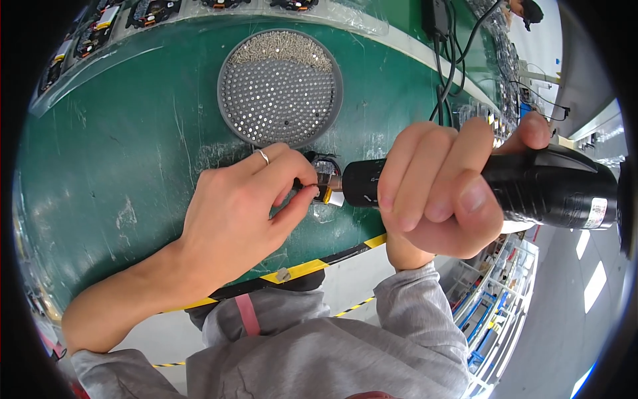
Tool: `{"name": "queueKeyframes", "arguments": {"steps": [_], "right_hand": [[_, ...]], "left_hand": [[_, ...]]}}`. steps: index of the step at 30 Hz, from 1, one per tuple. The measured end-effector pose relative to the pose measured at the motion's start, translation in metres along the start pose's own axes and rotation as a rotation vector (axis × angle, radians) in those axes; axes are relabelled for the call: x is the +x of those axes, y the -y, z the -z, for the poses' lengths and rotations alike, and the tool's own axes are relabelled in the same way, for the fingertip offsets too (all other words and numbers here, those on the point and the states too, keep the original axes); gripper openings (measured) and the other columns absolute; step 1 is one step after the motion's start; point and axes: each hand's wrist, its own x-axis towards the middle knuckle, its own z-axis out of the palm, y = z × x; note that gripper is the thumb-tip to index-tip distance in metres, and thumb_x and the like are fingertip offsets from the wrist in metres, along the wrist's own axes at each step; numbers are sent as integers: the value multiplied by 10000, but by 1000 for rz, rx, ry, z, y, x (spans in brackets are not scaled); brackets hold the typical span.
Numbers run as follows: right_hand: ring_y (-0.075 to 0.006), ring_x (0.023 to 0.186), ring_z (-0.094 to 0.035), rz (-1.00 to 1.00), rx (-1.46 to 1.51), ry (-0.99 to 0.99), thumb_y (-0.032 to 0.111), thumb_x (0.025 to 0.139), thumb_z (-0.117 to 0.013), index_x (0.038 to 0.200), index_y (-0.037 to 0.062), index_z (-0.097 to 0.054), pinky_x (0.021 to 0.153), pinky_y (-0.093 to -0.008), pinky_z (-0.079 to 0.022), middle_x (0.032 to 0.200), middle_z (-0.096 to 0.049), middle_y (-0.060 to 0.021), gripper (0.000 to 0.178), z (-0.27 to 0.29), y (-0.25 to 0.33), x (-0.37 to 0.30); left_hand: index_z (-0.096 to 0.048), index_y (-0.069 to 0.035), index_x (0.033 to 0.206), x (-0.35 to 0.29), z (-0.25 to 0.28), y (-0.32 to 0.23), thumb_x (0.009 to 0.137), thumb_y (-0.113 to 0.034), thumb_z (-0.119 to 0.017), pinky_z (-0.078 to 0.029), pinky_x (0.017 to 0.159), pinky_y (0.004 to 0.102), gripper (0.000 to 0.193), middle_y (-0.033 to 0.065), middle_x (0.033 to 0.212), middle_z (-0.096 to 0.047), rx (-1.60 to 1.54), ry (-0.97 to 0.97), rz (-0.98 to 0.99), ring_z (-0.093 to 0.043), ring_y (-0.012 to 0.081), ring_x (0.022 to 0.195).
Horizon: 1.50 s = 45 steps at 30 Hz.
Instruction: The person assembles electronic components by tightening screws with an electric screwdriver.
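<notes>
My right hand (442, 183) is wrapped round a black electric screwdriver (555, 186), its body pointing left over the bench. The metal nose of the screwdriver meets a small black electronic assembly (324, 166) with yellow and white parts. My left hand (249, 196), with a ring on one finger, reaches in from the left. Its thumb and forefinger are pinched together at the assembly, right by the screwdriver's tip; what lies between them is too small to make out. Just beyond is a round grey screw tray (222, 86), its perforated plate filled with small screws and loose ones heaped at the far side.
The green bench mat (126, 153) has a yellow-and-black taped front edge (302, 269). Several similar assemblies (153, 12) sit in clear plastic trays along the back left. Black cables (452, 60) run across the back right. A shelving rack (495, 312) stands to the right; another person (525, 10) is far off.
</notes>
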Motion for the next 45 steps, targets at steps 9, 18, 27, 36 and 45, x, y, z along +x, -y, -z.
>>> {"name": "queueKeyframes", "arguments": {"steps": [9, 18, 27, 36, 45], "right_hand": [[-183, 446, -576, -1, -42, -73, -15, 922, -525, 1512, 141, -344, 412, -326, -517, 743, -581, -58, 637, -7, 9, -6], [-224, 561, -553, -164, 138, -236, -93, 891, -658, 1294, 150, -377, 549, -412, -494, 702, -555, -84, 548, -19, 9, -17], [-216, 559, -556, -12, 43, -183, -39, 961, -651, 1428, 189, -348, 533, -401, -482, 718, -584, -67, 602, -6, 3, -10], [-190, 472, -529, 40, -137, 29, -11, 935, -518, 1506, 149, -362, 443, -333, -497, 729, -564, -64, 614, 5, -5, -8], [-173, 490, -544, 55, -139, 75, -3, 950, -503, 1505, 123, -351, 458, -310, -504, 773, -580, -66, 589, 1, -12, -5]], "left_hand": [[-696, -58, 927, 0, -5, -1, 820, 0, -785, -444, 519, 332, 150, 47, 750, -579, 7, -60, -53, -525, 164, 556], [-631, -60, 921, -6, 1, -2, 873, -50, -745, -531, 540, 363, 124, 35, 838, -671, 85, -4, -36, -650, 220, 594], [-571, -101, 1250, -1, -5, -2, 851, -134, -811, -469, 524, 361, 467, 13, 730, -544, 60, 28, -10, -589, 205, 591], [-639, -122, 1292, -4, -6, 1, 819, -170, -846, -489, 532, 367, 519, 1, 681, -540, 213, 45, -75, -593, 195, 581], [-574, -58, 1251, -5, 0, 0, 867, -219, -798, -543, 602, 325, 473, 16, 845, -647, 278, 131, -97, -699, 179, 738]]}}
